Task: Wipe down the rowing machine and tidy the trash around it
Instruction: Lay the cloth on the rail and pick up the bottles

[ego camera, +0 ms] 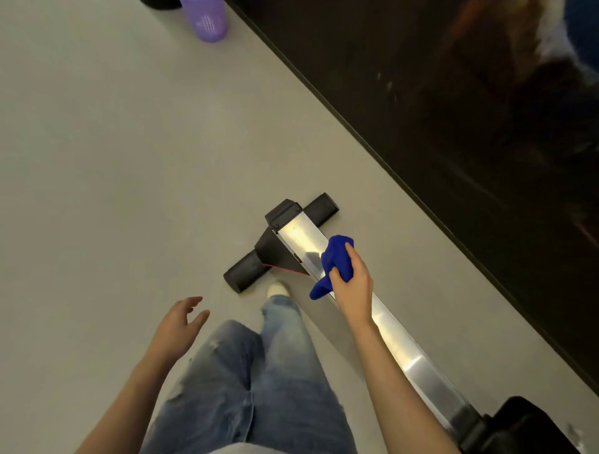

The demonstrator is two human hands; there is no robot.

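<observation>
The rowing machine's shiny metal rail (299,235) runs from the lower right up to its black end cap and black cross foot (246,273) on the floor. My right hand (351,285) grips a bunched blue cloth (335,262) on the rail, a short way back from the end cap. My left hand (181,324) hovers over the floor to the left, fingers loosely spread, holding nothing. The black seat (531,424) sits on the rail at the lower right.
A purple bottle (207,19) stands on the grey floor at the top, beside a dark round object (160,3). A dark wall (453,113) runs diagonally along the right. My jeans-clad legs and one light shoe (278,288) stand left of the rail.
</observation>
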